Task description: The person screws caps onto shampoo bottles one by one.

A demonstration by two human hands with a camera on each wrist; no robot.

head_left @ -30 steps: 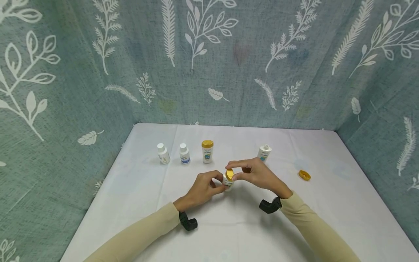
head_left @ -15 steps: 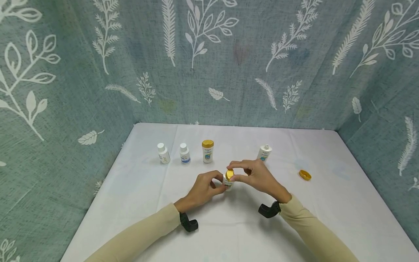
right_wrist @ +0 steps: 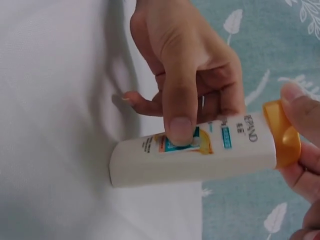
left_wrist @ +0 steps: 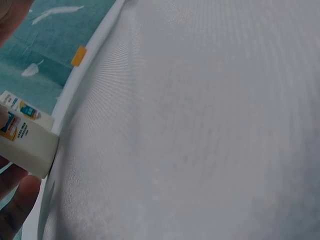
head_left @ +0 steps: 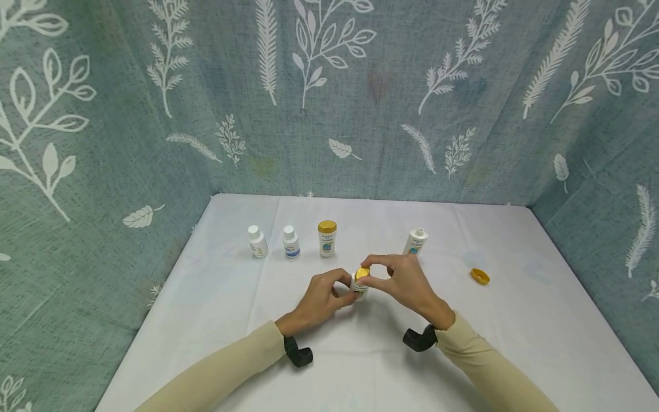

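Near the middle of the table stands a small white bottle (right_wrist: pixel 225 162) with a printed label and a gold cap (right_wrist: pixel 282 142). My left hand (head_left: pixel 316 294) grips its body from the left, thumb pressed over the label. From the right, my right hand (head_left: pixel 407 283) pinches the cap between thumb and forefinger. The cap sits on the top of the bottle, whose base is down on the white cloth. In the left wrist view, the lower part of the white bottle shows at the left edge and its top is out of frame.
Behind the hands stand two small white-capped bottles (head_left: pixel 258 243) and a gold-lidded white bottle (head_left: pixel 326 243). An uncapped white bottle (head_left: pixel 415 240) stands behind my right hand. A loose gold cap (head_left: pixel 480 276) lies at the right. Patterned curtains (head_left: pixel 381 137) surround the white table (head_left: pixel 504 343).
My right wrist has swung down and slightly left, its fingers turning around the gold cap. My left hand and the bottle stay almost where they were.
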